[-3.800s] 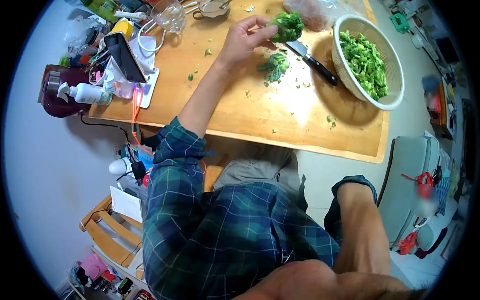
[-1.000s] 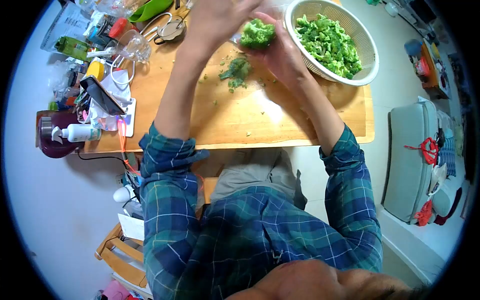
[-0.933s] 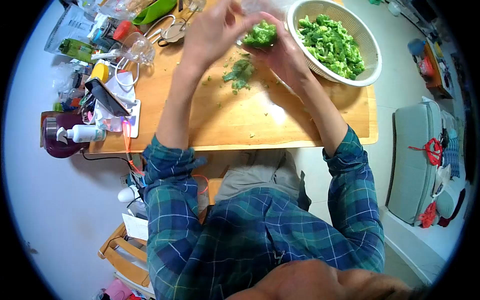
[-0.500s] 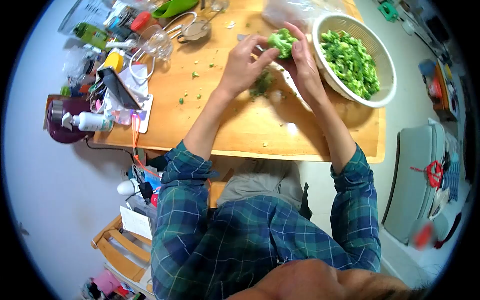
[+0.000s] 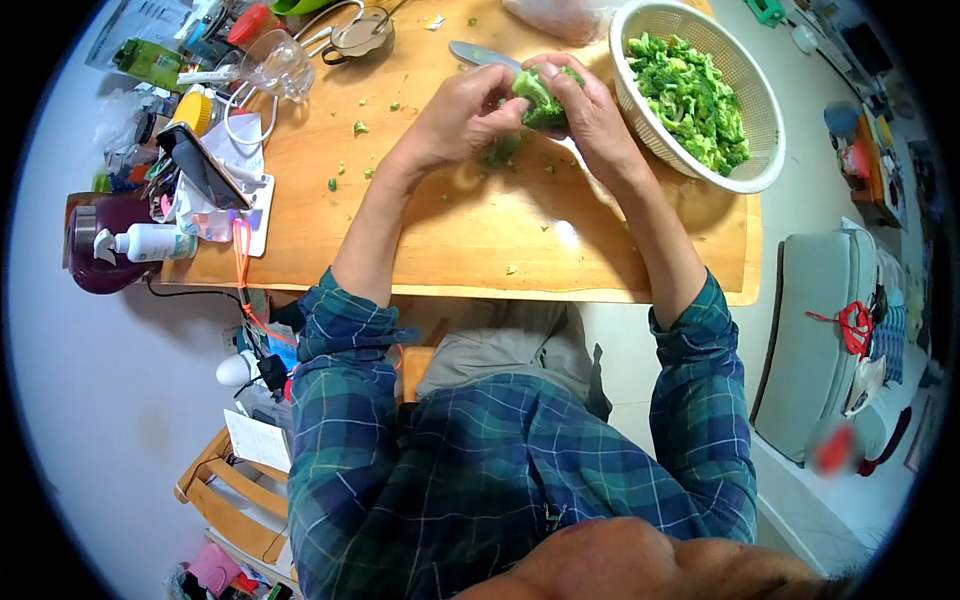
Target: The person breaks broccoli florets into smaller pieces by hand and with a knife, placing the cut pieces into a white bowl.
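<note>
Between both hands is a piece of broccoli (image 5: 541, 97), held above the wooden table (image 5: 460, 240). My left hand (image 5: 463, 115) closes its fingers on the left side of it. My right hand (image 5: 592, 115) grips it from the right, thumb across the top. Just behind the hands lies a knife (image 5: 482, 54), its blade partly hidden by them. Green broccoli crumbs (image 5: 500, 152) lie beneath the left hand. To the right of my right hand stands a white colander (image 5: 768, 150) holding many cut broccoli florets (image 5: 690, 100).
A clear plastic bag (image 5: 565, 18) lies at the table's back. On the left are a glass (image 5: 275, 68), a cup (image 5: 362, 38), a propped phone (image 5: 203, 165) and a white spray bottle (image 5: 155, 243). Broccoli scraps (image 5: 360, 128) dot the tabletop.
Both hands have drawn closer together around the broccoli, and the right thumb now lies over it. More of the knife shows behind them. The whole view has shifted slightly.
</note>
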`<action>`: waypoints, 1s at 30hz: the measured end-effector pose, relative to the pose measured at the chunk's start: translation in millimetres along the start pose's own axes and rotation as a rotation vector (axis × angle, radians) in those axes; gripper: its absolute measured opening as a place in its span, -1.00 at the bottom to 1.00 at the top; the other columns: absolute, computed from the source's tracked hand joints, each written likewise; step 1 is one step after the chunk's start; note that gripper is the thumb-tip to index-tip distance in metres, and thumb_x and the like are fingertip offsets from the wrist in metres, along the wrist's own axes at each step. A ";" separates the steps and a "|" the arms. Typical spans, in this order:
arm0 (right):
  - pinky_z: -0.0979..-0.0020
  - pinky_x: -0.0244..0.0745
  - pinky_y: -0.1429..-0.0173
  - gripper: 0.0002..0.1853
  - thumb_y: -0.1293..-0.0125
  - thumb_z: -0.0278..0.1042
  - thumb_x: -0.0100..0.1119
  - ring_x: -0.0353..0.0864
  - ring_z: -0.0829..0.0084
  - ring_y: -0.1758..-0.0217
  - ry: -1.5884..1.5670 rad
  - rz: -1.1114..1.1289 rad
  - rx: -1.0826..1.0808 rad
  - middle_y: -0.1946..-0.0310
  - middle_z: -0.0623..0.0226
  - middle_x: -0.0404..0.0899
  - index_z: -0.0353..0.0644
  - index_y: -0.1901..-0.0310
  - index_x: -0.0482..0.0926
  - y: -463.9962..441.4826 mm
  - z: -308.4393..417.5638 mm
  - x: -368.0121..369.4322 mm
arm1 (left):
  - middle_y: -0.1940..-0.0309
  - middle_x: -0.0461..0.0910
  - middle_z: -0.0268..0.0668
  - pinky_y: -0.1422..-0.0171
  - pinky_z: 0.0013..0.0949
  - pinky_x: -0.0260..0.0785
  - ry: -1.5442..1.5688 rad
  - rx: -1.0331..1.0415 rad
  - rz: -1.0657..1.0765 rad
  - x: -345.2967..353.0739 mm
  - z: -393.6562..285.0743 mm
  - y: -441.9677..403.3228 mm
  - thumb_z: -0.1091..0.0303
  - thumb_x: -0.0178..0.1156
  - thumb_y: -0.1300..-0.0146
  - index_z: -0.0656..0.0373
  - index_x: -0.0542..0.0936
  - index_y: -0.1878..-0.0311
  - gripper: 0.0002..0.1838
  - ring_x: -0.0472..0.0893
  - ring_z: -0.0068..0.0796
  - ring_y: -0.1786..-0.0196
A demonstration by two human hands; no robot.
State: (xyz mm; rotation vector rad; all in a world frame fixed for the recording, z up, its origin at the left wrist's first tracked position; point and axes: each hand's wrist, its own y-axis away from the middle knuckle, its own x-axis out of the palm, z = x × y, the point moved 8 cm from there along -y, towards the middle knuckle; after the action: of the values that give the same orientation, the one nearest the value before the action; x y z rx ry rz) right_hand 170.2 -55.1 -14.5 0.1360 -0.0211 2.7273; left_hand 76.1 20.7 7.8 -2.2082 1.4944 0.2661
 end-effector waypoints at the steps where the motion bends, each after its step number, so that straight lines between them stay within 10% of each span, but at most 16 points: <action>1: 0.62 0.33 0.30 -0.64 -0.41 -0.02 -0.04 0.36 0.72 0.34 0.000 -0.003 0.001 0.39 0.53 0.42 -0.16 0.05 0.45 1.1 2.7 0.0 | 0.50 0.27 -0.58 0.42 -0.63 0.08 0.002 0.001 0.003 1.3 2.0 0.4 0.39 0.09 -0.33 0.21 0.46 0.25 -0.90 0.19 -0.80 0.46; 13: 0.67 0.29 0.57 -0.64 -0.37 0.07 -0.02 0.36 0.68 0.58 -0.404 0.190 0.305 0.42 0.43 0.51 -0.11 0.19 0.46 1.4 -14.3 3.3 | 0.47 0.36 -0.52 0.44 -0.65 0.16 0.400 -0.121 0.081 2.5 -2.5 4.4 0.35 0.05 -0.37 0.19 0.49 0.21 -0.88 0.31 -0.78 0.45; 19: 0.61 0.35 0.53 -0.62 -0.42 0.02 -0.08 0.44 0.57 0.50 -0.597 0.113 0.224 0.34 0.29 0.55 -0.18 0.09 0.41 -3.8 -10.0 7.5 | 0.35 0.52 -0.31 0.35 -0.54 0.36 0.791 0.044 -0.322 -43.2 0.0 -9.7 0.32 0.03 -0.40 0.30 0.53 0.06 -0.77 0.48 -0.58 0.39; 23: 0.53 0.44 0.42 -0.63 -0.44 -0.03 -0.11 0.49 0.49 0.39 -0.663 0.067 0.162 0.26 0.22 0.56 -0.21 0.03 0.38 -1.6 0.7 10.5 | 0.25 0.58 -0.26 0.18 -0.46 0.46 0.502 0.002 -0.373 -28.3 -51.9 -45.4 0.24 0.14 -0.34 0.31 0.52 0.00 -0.67 0.57 -0.48 0.27; 24: 0.51 0.48 0.37 -0.64 -0.43 -0.06 -0.09 0.52 0.46 0.35 -0.693 -0.002 0.167 0.23 0.21 0.55 -0.22 0.02 0.37 -0.1 2.7 9.7 | -0.13 0.43 0.06 -0.22 -0.12 0.37 0.455 -0.052 -0.055 -11.6 -63.6 -57.7 0.12 0.03 -0.38 0.31 0.22 -0.34 -0.41 0.44 -0.11 -0.18; 25: 0.49 0.52 0.33 -0.64 -0.43 -0.08 -0.07 0.55 0.44 0.30 -0.724 -0.066 0.175 0.20 0.20 0.55 -0.24 0.01 0.37 1.0 2.1 9.1 | -0.13 0.43 0.06 -0.22 -0.12 0.37 0.450 -0.055 -0.060 -16.4 -64.6 -63.4 0.12 0.03 -0.38 0.31 0.22 -0.34 -0.41 0.44 -0.11 -0.18; 27: 0.47 0.55 0.30 -0.68 -0.42 -0.10 -0.03 0.58 0.39 0.21 -0.721 0.127 0.038 0.15 0.23 0.51 -0.13 -0.04 0.36 -12.6 -8.4 1.6 | -0.10 0.45 0.07 -0.16 -0.19 0.42 -0.513 0.372 -0.402 -41.0 -104.8 -58.3 0.10 0.08 -0.35 0.33 0.27 -0.30 -0.40 0.47 -0.10 -0.14; 30: 0.44 0.57 0.25 -0.63 -0.43 -0.08 -0.05 0.58 0.39 0.19 -0.641 0.088 -0.035 0.12 0.28 0.50 -0.08 -0.14 0.33 -12.9 1.4 -5.6 | 0.06 0.55 -0.18 -0.02 -0.39 0.47 -0.357 -0.056 -0.139 -41.7 -48.2 -37.4 0.16 0.29 -0.21 0.19 0.40 -0.19 -0.46 0.60 -0.40 0.14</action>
State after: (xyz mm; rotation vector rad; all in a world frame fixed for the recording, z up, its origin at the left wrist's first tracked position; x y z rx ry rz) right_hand 180.6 -45.6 -13.7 1.0064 -0.2595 2.6444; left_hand 89.5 43.8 76.7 -2.1549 1.1492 0.6255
